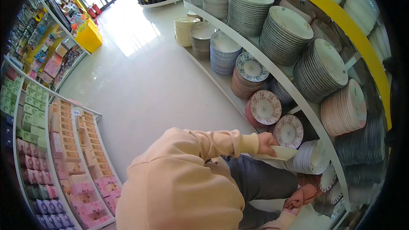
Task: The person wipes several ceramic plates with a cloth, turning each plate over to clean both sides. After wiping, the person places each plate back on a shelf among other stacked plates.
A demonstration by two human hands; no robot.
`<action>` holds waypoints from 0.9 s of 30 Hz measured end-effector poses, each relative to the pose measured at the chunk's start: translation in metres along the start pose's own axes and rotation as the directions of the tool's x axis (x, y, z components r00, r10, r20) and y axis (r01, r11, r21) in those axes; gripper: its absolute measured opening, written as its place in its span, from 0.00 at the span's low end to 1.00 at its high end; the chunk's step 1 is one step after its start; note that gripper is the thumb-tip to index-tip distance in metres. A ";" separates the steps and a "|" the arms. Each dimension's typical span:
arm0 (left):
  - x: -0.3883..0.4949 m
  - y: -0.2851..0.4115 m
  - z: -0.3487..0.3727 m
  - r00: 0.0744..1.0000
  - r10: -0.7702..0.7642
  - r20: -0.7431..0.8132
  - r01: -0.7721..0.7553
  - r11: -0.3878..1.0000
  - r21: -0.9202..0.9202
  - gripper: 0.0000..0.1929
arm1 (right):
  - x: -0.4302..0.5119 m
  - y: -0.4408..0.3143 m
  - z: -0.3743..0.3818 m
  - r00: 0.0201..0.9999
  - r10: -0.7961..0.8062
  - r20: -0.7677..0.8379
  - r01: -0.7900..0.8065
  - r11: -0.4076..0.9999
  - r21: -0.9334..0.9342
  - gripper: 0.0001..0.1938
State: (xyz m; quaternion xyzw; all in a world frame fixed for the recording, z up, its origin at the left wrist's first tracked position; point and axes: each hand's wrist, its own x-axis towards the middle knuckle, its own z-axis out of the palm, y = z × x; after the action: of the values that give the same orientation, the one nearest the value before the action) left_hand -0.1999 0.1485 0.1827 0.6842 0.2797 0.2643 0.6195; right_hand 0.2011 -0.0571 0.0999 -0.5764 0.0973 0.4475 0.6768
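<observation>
My left hand [267,144] grips the edge of a cream-coloured dish [281,153], held tilted just in front of a leaning stack of white bowls [308,158] on the lower shelf. Lower down, my right hand [292,210] holds a bunched reddish cloth [303,195] near the shelf's lower edge. Stacked plates with red patterned rims [289,131] stand beside the left hand. More patterned dishes [328,176] lie past the white bowls, partly behind the shelf edge. My sleeves are peach, and my dark-trousered legs [265,175] are bent below my arms.
A curved white shelf edge [295,94] passes above the lower dishes. Tall stacks of bowls [286,35] fill the shelf over it. Across the pale floor [153,86], racks of small boxes [68,134] stand on the left. Yellow baskets [89,36] stand near the glass doors.
</observation>
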 end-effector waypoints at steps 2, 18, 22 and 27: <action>-0.002 -0.004 -0.002 1.000 -0.001 0.000 0.001 1.000 0.017 0.18 | 0.001 -0.003 -0.004 1.000 -0.004 0.024 0.004 1.000 -0.014 0.05; 0.022 -0.012 0.002 0.981 -0.145 0.126 0.139 0.989 0.053 0.14 | -0.067 0.051 -0.092 0.923 -0.105 0.370 0.029 0.978 0.205 0.05; 0.052 -0.021 0.010 0.985 -0.101 0.143 0.062 0.965 0.254 0.15 | -0.078 0.055 -0.098 0.950 -0.135 0.283 0.063 0.967 0.248 0.06; 0.088 -0.051 0.020 0.968 0.007 0.249 -0.172 0.743 0.647 0.17 | -0.080 0.057 -0.110 0.975 -0.114 0.192 0.049 0.949 0.311 0.08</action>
State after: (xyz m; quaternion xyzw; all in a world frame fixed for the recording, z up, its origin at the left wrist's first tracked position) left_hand -0.1267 0.2011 0.1316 0.8980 0.2479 0.0962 0.3506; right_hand 0.1563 -0.1953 0.0777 -0.4188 0.0700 0.4564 0.7820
